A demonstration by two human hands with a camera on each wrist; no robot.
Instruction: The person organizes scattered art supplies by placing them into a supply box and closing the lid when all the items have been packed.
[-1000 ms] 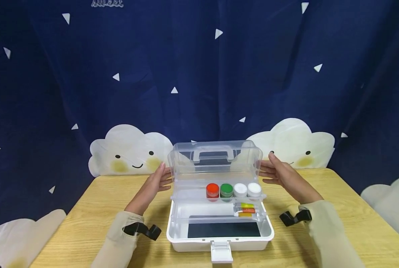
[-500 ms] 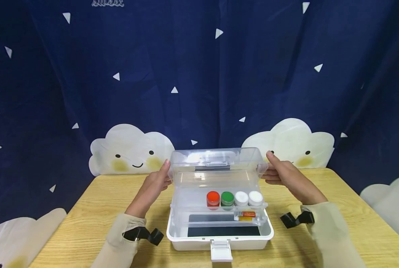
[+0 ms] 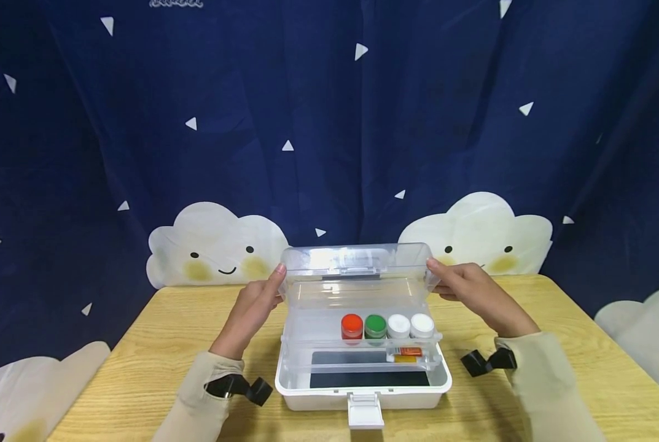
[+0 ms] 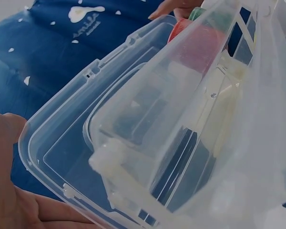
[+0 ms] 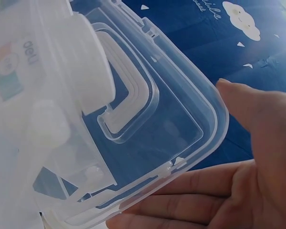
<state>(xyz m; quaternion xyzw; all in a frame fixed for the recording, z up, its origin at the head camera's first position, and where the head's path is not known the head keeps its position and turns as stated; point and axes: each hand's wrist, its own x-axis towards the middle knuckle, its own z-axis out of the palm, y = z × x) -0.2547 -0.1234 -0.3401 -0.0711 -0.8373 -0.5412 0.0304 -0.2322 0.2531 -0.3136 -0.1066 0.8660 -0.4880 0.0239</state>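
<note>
A white plastic storage box (image 3: 362, 402) sits on the table with its clear hinged lid (image 3: 357, 255) raised at the back. My left hand (image 3: 252, 310) holds the lid's left end, thumb at the rim and fingers (image 4: 62, 212) along the outside. At the right end my right hand (image 3: 473, 291) holds the lid the same way, its thumb (image 5: 238, 98) against the rim. A clear lifted tray (image 3: 312, 325) carries a red jar (image 3: 352, 327), a green jar (image 3: 375, 327) and two white-capped jars (image 3: 410, 326). Small tubes (image 3: 405, 352) lie below them.
A white latch (image 3: 365, 412) hangs down at the box's front. Dark material (image 3: 370, 379) shows in the box's bottom. The wooden table (image 3: 158, 344) meets a dark blue curtain (image 3: 329, 123) with cloud prints behind. Black camera mounts (image 3: 246, 390) sit on the wrists.
The lid has tipped forward from its more upright position, and the tray has sunk slightly toward the box. Both thumbs have come in onto the lid's ends.
</note>
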